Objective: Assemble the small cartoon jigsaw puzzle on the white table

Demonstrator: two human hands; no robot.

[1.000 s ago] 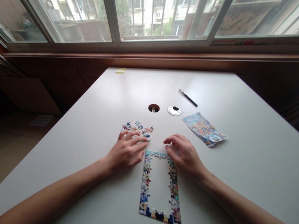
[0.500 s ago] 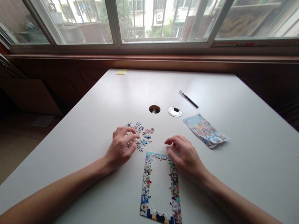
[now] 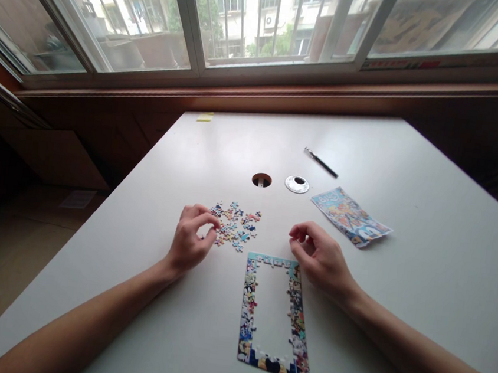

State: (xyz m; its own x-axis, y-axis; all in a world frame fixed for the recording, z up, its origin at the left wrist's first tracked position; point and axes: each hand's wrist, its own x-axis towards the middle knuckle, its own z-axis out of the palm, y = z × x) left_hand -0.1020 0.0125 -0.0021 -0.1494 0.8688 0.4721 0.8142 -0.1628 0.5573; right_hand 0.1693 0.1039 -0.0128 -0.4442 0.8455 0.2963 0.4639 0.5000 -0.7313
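Note:
My left hand is at the left edge of a loose pile of small jigsaw pieces. Its thumb and index tips come nearly together in a pinch; anything between them is too small to make out. Below the pile lies a jigsaw frame, its border of colourful pieces joined around a bare white middle. My right hand hovers by the frame's top right corner, fingers curled and thumb close to the index tip. Whatever it may hold there is hidden.
A creased colourful picture sheet lies to the right on the white table. Behind it are a black pen, a round silver cover and a cable hole. A yellow note sticks at the far edge.
My left hand has drawn back leftward from the pile, uncovering more pieces. My right hand's thumb and index tips have come closer together. The view has shifted slightly.

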